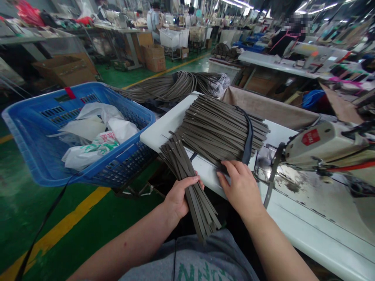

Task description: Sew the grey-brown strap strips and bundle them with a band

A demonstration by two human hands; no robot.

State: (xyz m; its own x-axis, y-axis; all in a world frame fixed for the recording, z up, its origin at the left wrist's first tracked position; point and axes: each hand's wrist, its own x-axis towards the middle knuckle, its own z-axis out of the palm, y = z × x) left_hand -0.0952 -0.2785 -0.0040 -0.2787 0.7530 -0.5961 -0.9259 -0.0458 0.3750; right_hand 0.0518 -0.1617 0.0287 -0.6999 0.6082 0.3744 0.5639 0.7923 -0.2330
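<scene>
My left hand (182, 194) is wrapped round a bundle of narrow grey-brown fabric strips (179, 158), which slants down over my lap. A wide pile of similar strips (213, 127) lies side by side on the white sewing table (164, 128). At the near edge of that pile, my right hand (240, 185) has its thumb and fingers closed on the edge strips; how many are between them is hidden. Across the pile's right part runs a dark band (248, 134).
A sewing machine (331, 146) stands on the right of the table. To the left is a blue plastic basket (129, 156) with white plastic bags (96, 140) inside. Long strips (170, 86) are heaped behind the table. Other people (290, 37) sit farther back.
</scene>
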